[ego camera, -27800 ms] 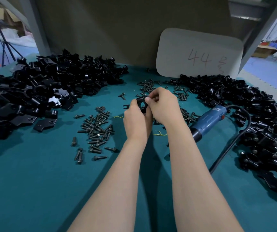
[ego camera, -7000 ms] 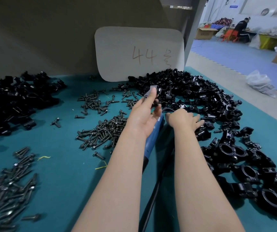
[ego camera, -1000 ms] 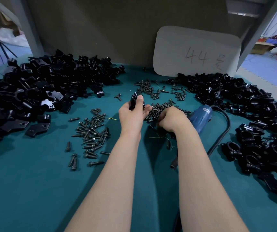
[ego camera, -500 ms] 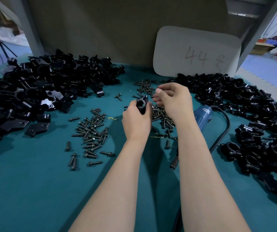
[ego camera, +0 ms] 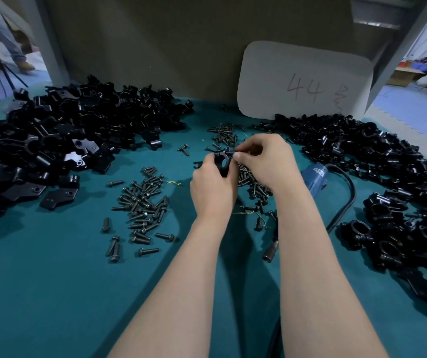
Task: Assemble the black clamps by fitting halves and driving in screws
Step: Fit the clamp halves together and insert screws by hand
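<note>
Close in, two bare arms reach over the blue-green counter, with loose screws on the left and a blue power tool on the right. A bit further, the left hand grips a black clamp just above the counter, and the right hand pinches its fingers at the clamp's top. Behind, black parts heap up on the left, more clamps on the right, and a white card marked "44" leans on the brown wall.

Bare green mat between clamp piles, loose screws
</note>
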